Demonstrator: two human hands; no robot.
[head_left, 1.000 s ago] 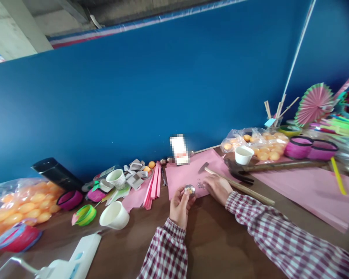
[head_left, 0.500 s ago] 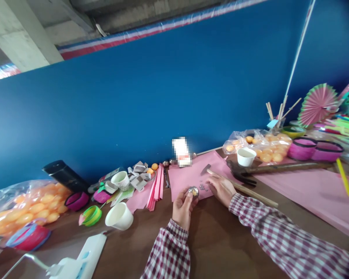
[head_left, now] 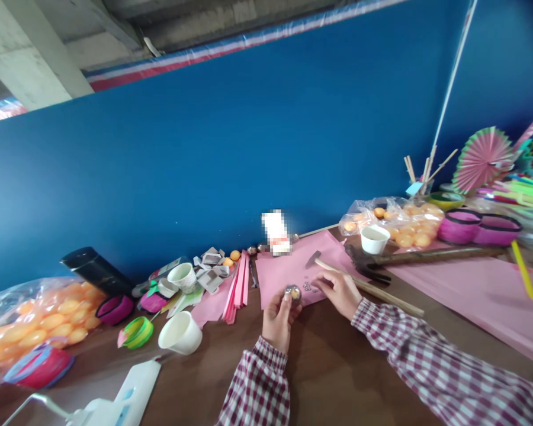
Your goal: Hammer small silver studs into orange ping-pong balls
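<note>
A small round ball (head_left: 294,291) with a shiny silver surface and an orange patch sits between the thumb and fingers of my left hand (head_left: 277,319), over the near edge of a pink paper sheet (head_left: 284,269). Several tiny silver pieces (head_left: 308,287) lie loose on that paper, just right of the ball. Beside them, my right hand (head_left: 341,291) has its thumb and forefinger drawn together; whatever is between the tips is too small to make out. A small hammer (head_left: 368,287) with a wooden handle rests behind and beyond my right hand.
A larger claw hammer (head_left: 408,258) lies at the right, near a white paper cup (head_left: 375,239) and a bag of orange balls (head_left: 413,228). To the left stand another cup (head_left: 180,333), pink paper strips (head_left: 236,290), a black bottle (head_left: 95,272) and a power strip (head_left: 135,384).
My right hand has drawn slightly back from the silver pieces, its thumb and forefinger now pinched beside them. My left hand still holds the ball in nearly the same place.
</note>
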